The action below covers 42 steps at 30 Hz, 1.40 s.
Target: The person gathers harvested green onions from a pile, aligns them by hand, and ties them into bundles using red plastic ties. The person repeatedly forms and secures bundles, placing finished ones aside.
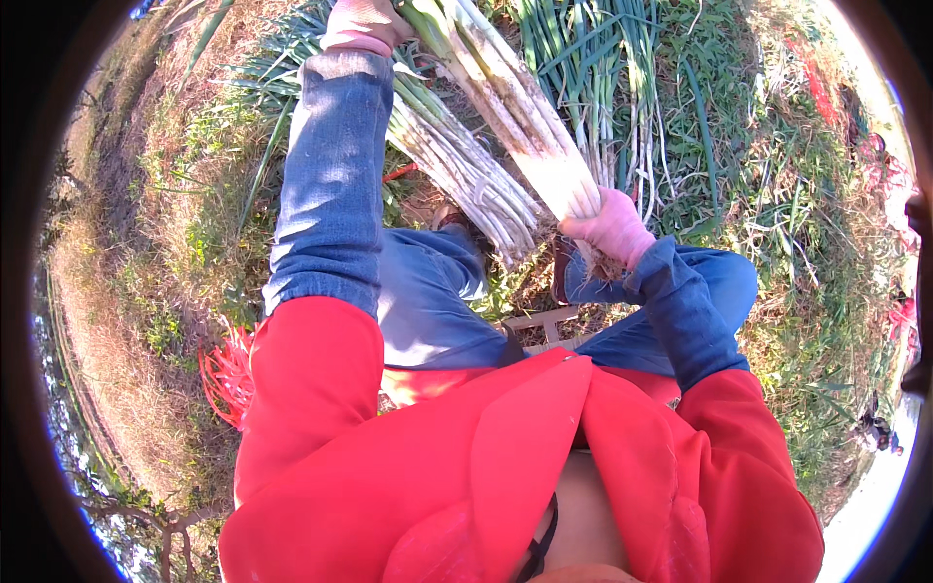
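Observation:
A thick bundle of long green onions (pixel 510 109) slants across the upper middle, white stalks and roots toward me. My right hand (pixel 612 226), in a pink glove, is closed around its white stalks just above the roots. My left hand (pixel 368 25), also gloved, is at the leafy end near the top edge; its fingers are partly hidden against the leaves. Below the held bundle, a second bundle of green onions (pixel 466 167) lies on the ground, roots near my shoes. More loose green onions (pixel 590 80) lie to the right with dark green leaves.
My jeans-clad legs (pixel 437 306) are bent apart, with a low wooden stool frame (pixel 547 321) between them. Red plastic strips (pixel 227 375) hang by my left side. A red tie (pixel 399 172) lies near the second bundle. Grass (pixel 787 218) and dry straw (pixel 116 321) surround me.

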Each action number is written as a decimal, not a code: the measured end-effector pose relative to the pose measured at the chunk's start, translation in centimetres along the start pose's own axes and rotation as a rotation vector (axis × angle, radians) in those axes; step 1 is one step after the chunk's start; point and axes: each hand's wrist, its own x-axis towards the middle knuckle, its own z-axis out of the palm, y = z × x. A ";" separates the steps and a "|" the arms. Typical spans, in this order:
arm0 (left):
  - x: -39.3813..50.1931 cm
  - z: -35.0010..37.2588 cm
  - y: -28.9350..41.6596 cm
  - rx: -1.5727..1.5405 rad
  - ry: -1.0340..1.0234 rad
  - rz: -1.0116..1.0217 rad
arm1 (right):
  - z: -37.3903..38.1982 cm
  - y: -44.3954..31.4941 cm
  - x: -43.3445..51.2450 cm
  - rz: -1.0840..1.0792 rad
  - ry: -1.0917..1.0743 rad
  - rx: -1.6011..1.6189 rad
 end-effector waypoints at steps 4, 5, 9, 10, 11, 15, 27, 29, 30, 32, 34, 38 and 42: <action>6.8 -9.9 -3.2 0.820 -0.016 0.230 | 3.5 2.7 8.4 -0.066 0.008 -0.157; 8.4 -11.9 -5.7 0.852 -0.054 0.208 | 4.3 3.7 10.4 -0.040 -0.009 -0.186; 12.3 -24.5 -19.4 0.176 0.600 0.022 | 10.9 6.6 14.7 0.108 -0.220 -0.573; 12.2 -24.5 -20.6 0.146 0.576 -0.086 | 11.4 7.2 14.5 0.131 -0.210 -0.553; 12.4 -24.8 -21.0 0.117 0.556 -0.191 | 11.0 7.7 15.6 0.143 -0.212 -0.487; 11.0 -19.7 -16.3 0.442 0.398 -0.477 | 10.3 8.1 15.2 0.221 -0.192 -0.368; 6.4 -12.0 -22.3 1.921 -1.026 0.259 | 10.6 6.1 15.1 0.276 -0.193 -0.467; 5.8 -11.9 -22.5 1.915 -1.008 0.359 | 10.0 7.3 15.6 0.258 -0.224 -0.389; 5.6 -12.5 -22.9 1.875 -0.939 0.456 | 9.8 7.5 15.9 0.258 -0.246 -0.331; 5.3 -13.3 -23.8 1.846 -0.861 0.502 | 9.9 7.8 16.1 0.272 -0.269 -0.336; 5.4 -12.9 -24.1 1.877 -0.831 0.407 | 10.1 6.8 15.7 0.294 -0.213 -0.406; 5.1 -12.1 -24.3 1.926 -0.775 0.318 | 10.9 6.0 14.7 0.224 -0.105 -0.580; 5.3 -11.4 -24.2 1.981 -0.802 0.156 | 12.9 6.4 14.1 0.041 0.036 -0.672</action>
